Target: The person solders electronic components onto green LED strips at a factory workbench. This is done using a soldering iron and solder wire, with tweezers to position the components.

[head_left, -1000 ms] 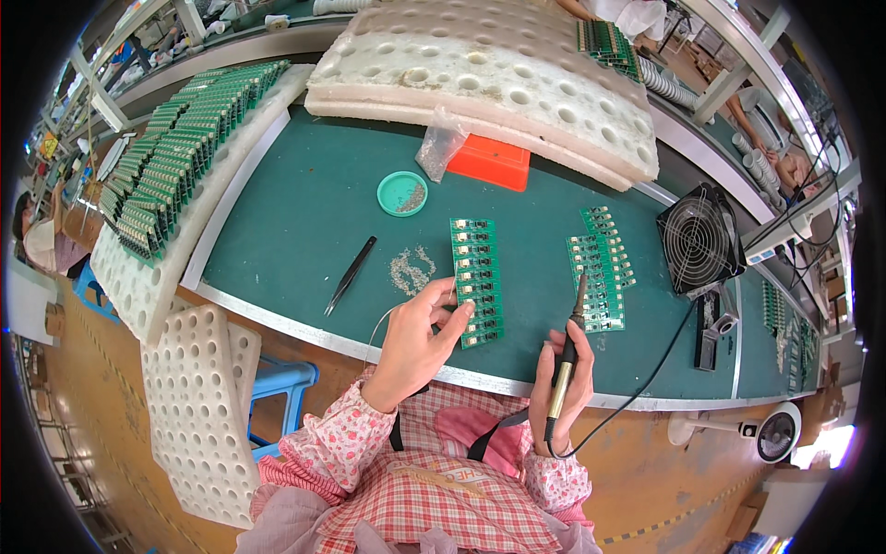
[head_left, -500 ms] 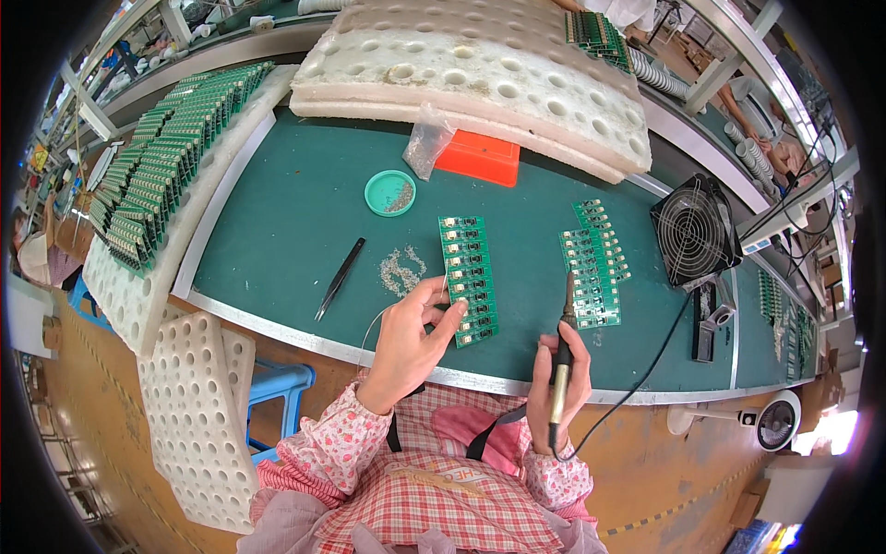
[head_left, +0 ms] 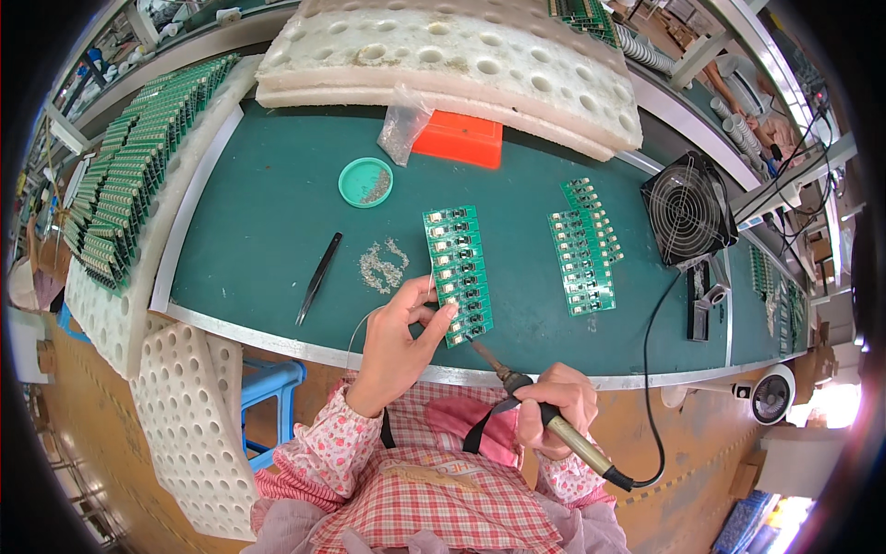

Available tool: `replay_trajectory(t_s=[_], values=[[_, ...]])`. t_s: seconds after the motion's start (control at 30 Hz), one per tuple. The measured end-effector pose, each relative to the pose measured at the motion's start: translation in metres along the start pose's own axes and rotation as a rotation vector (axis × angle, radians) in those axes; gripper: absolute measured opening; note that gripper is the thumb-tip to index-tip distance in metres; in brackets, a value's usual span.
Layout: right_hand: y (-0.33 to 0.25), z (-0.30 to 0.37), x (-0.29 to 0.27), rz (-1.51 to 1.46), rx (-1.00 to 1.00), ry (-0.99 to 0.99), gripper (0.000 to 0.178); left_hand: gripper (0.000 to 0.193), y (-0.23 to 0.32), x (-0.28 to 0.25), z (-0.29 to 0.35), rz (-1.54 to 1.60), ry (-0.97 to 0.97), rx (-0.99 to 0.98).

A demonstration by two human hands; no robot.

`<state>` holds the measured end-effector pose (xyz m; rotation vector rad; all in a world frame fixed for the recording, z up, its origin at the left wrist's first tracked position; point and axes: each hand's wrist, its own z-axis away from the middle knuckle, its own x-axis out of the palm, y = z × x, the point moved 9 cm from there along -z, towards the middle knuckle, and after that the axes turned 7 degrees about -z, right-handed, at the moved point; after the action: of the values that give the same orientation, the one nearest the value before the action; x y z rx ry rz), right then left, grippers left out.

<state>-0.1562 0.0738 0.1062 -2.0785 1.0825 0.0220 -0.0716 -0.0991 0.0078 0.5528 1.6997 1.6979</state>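
My left hand (head_left: 399, 334) pinches the lower left edge of a long green circuit board panel (head_left: 457, 263), and a thin wire (head_left: 358, 330) trails from between the fingers. Closed round the handle of a soldering iron (head_left: 574, 438) is my right hand (head_left: 559, 406). The iron points up and left, its tip close to the panel's lower end; whether it touches cannot be made out. Left of the panel lie a small heap of tiny pale parts (head_left: 382, 268) and black tweezers (head_left: 319, 279). Two more green panels (head_left: 581, 263) rest on the mat to the right, partly overlapping.
A round green dish (head_left: 365, 183) holds tiny parts, near a plastic bag (head_left: 403, 127) and a red box (head_left: 458, 140). Foam blocks (head_left: 443, 78) line the back. Many boards (head_left: 138, 175) stand on foam at left. A black fan (head_left: 688, 208) and iron stand (head_left: 706, 300) are at right.
My right hand has turned the soldering iron from upright to slanting left, bringing its tip from beside the right-hand panels to the held panel's lower end. My left hand still grips the panel.
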Motion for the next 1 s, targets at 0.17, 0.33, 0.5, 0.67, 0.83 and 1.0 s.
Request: replay_trajectory(t_s=[0.17, 0.33, 0.5, 0.67, 0.83, 1.0], values=[[0.003, -0.002, 0.013, -0.011, -0.012, -0.073, 0.019, 0.033, -0.001, 0.001, 0.001, -0.002, -0.006, 0.0], [0.004, -0.003, 0.016, -0.018, -0.004, -0.086, 0.022, 0.033, 0.0, 0.0, 0.001, -0.004, -0.007, 0.004], [0.004, -0.003, 0.018, -0.016, 0.007, -0.09, 0.023, 0.033, 0.0, 0.001, 0.001, -0.02, -0.017, -0.012], [0.005, -0.001, 0.02, -0.018, 0.004, -0.085, 0.026, 0.033, 0.001, 0.001, 0.001, -0.022, -0.019, -0.014], [0.0, -0.001, 0.022, 0.042, -0.032, -0.092, 0.029, 0.033, 0.0, 0.002, 0.001, -0.011, -0.019, -0.01], [-0.006, 0.001, 0.028, 0.096, -0.074, -0.105, 0.031, 0.033, 0.001, 0.001, 0.001, -0.038, -0.015, -0.009]])
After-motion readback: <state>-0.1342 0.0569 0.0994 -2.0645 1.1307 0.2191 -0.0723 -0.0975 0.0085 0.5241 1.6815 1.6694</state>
